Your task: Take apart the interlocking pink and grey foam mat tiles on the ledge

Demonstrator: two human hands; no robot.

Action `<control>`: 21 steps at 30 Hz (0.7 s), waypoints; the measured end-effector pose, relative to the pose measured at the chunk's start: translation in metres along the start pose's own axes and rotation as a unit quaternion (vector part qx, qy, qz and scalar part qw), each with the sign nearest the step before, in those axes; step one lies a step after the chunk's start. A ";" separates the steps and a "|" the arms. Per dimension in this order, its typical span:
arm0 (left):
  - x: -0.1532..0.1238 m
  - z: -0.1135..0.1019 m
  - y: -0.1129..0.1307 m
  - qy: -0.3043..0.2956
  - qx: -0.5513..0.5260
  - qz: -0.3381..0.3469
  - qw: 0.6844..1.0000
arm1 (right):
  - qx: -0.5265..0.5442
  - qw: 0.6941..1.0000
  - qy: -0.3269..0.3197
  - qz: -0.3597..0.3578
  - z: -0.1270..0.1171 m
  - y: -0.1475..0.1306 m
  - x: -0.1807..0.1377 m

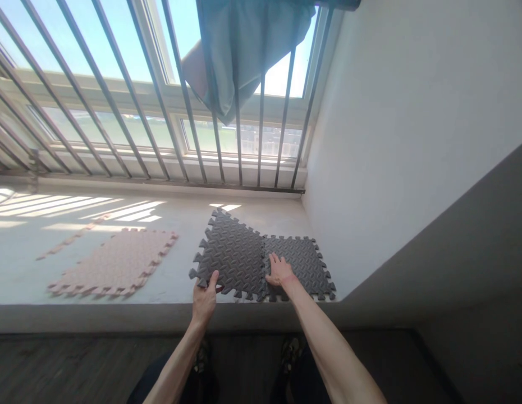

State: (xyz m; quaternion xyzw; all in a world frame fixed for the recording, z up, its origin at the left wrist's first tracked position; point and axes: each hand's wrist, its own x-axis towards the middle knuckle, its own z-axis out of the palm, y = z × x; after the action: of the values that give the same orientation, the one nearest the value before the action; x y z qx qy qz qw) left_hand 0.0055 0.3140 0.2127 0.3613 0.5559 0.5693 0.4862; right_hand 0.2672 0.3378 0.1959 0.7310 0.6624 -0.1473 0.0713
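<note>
Two bare forearms reach forward from the bottom edge, above dark trousers and shoes on a dark wooden floor. Left hand (204, 298) grips the near left corner of a dark grey foam mat tile (231, 255), fingers (213, 278) curled over its toothed edge with the thumb apparently underneath, that corner looking slightly lifted off the ledge. Right hand (279, 271) lies flat with fingers (273, 259) spread, pressing on the seam where this tile meets a second dark grey tile (305, 264) lying just to the right of it. Both tiles have a raised diamond pattern and jigsaw edges, and they sit on a pale window ledge (177, 280) close to its front edge. Right of the second tile, a white wall (391, 140) rises. Well to the left of the left hand lies a pink foam tile (115, 264), with a thin pink edge strip (71, 238) beyond it. Past the tiles stand slanted metal window bars (239, 140), a bright window, and a grey-green curtain (244, 50) hanging above.
</note>
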 end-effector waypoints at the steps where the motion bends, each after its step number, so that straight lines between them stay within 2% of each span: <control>1: 0.000 0.001 0.002 0.001 0.001 -0.001 1.000 | -0.002 1.000 -0.006 0.003 -0.005 0.000 0.008; 5: 0.001 0.002 0.003 0.000 0.003 0.001 1.000 | -0.020 0.999 -0.029 0.014 -0.019 -0.002 0.040; 8: 0.002 0.002 0.001 -0.011 0.011 0.003 1.000 | -0.037 0.998 -0.036 0.020 -0.019 -0.005 0.054; 15: 0.003 0.004 0.000 0.002 0.035 0.008 0.999 | -0.050 0.999 -0.014 0.016 -0.004 0.001 0.055; 21: -0.014 0.004 0.001 0.034 0.037 0.009 0.999 | -0.051 0.999 -0.016 0.007 0.006 0.006 0.060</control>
State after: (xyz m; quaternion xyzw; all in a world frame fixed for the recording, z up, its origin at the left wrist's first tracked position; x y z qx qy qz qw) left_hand 0.0126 0.3021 0.2159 0.3647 0.5896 0.5646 0.4479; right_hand 0.2770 0.3924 0.1712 0.7285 0.6629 -0.1246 0.1197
